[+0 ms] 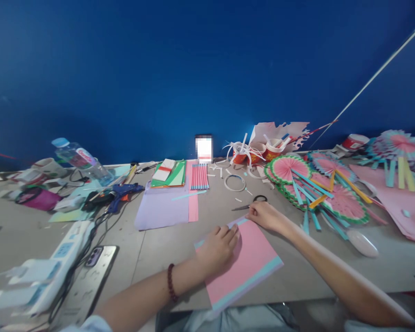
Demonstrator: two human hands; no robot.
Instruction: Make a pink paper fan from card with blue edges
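A pink sheet of paper [252, 253] with light blue strips along two opposite edges lies at a slant in front of me, by the table's near edge. My left hand [219, 249] rests on its left part, palm down, fingers laid over the surface. At the far corner, my right hand [264, 215] has its fingers closed in a pinch on the paper's edge; the fingertips are partly hidden. Just beyond that hand lie scissors [243, 207] with dark handles.
Watermelon-coloured paper fans [290, 170] spread at the right, beside a white computer mouse [362, 243]. Purple paper [164, 207] and a green paper stack [178, 174] lie further back. To the left are a blue glue gun [124, 196], a power strip [64, 265] and a phone [93, 281].
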